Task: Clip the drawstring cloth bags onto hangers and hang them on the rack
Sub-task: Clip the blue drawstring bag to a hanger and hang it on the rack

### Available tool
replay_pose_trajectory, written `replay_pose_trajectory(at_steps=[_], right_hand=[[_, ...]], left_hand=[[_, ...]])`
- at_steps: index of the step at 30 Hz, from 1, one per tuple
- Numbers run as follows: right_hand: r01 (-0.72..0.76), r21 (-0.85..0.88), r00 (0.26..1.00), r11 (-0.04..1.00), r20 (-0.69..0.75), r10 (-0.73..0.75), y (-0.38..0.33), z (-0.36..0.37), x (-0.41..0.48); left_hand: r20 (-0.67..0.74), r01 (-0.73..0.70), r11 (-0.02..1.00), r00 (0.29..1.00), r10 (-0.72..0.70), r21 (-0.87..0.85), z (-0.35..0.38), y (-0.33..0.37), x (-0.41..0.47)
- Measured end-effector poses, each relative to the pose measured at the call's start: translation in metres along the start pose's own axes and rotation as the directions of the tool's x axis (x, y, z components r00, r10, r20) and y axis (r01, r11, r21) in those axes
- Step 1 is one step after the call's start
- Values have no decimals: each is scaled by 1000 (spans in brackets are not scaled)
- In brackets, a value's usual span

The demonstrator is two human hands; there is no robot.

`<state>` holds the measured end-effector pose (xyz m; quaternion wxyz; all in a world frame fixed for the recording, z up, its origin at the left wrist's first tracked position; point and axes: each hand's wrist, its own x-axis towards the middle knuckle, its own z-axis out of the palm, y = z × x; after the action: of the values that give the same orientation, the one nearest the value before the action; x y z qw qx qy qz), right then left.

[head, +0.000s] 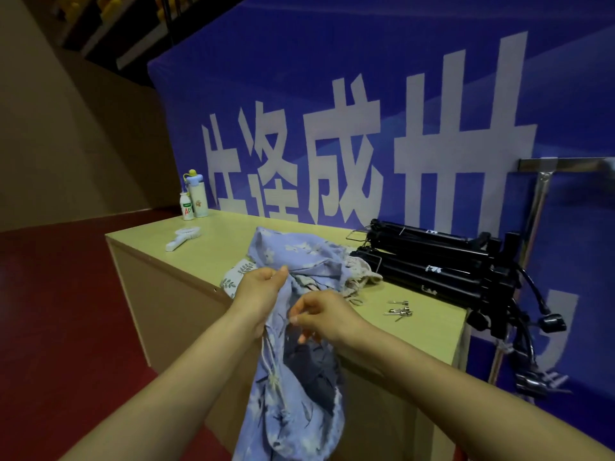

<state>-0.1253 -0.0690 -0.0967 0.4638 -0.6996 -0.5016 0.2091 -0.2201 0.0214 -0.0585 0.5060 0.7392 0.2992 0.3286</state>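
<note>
- Blue bag (266,427) is dead centre. Its top half is bunched on the desk (219,251) and its lower half hangs past the near edge toward 6 o'clock.
- Your left hand (263,287) pinches a fold at the upper side of the bunch; narrow grip, holding cloth.
- Your right hand (326,316) pinches the rim by the bag's mouth; also a narrow grip on cloth. Can't tell if it has the cord too.
- Risk: much of the bag hangs off the desk, so if either pinch slips it likely slides to the floor.
- Risk: the cord (270,361) dangles loose and could snag or cinch the mouth while you spread it.
- Risk: other bags (238,272) lie under and beside the blue one, so a fast lift may drag them off.
- Risk: hangers (432,261) at 3 o'clock are stacked and tangled, some past the desk end. Yanking one may tip the pile.
- Risk: metal bits (399,311) at 4 o'clock sit near the edge, where sweeping cloth would scatter them.
- Rack (539,207) is at 2 o'clock, with no bag on the part in view.
</note>
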Motion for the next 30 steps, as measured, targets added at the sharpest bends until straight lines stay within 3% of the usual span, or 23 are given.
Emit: replay_pose_trajectory(at_steps=[4, 8, 11, 13, 17, 20, 30], right_hand=[[29, -2, 999, 1000, -44, -30, 1, -5, 6], [25, -161, 961, 987, -269, -68, 11, -45, 8], [-123, -361, 875, 924, -480, -70, 35, -84, 13], [-247, -482, 838, 840, -542, -65, 55, -110, 15], [-476, -647, 817, 595, -576, 28, 85, -148, 12], [-519, -688, 828, 508, -551, 99, 101, -161, 14], [-568, -673, 817, 474, -531, 226, 122, -165, 26]], left_hand=[[-31, 7, 999, 999, -8, -35, 2, -6, 11], [14, 5, 997, 1000, -4, -73, 24, -7, 19], [57, -3, 996, 998, 8, -84, 45, -3, 21], [81, 9, 996, 997, -2, -86, 59, 0, 26], [85, 45, 994, 996, -36, -103, 74, -1, 38], [65, 70, 991, 996, -62, -117, 77, -4, 46], [45, 96, 983, 995, -90, -155, 67, -12, 52]])
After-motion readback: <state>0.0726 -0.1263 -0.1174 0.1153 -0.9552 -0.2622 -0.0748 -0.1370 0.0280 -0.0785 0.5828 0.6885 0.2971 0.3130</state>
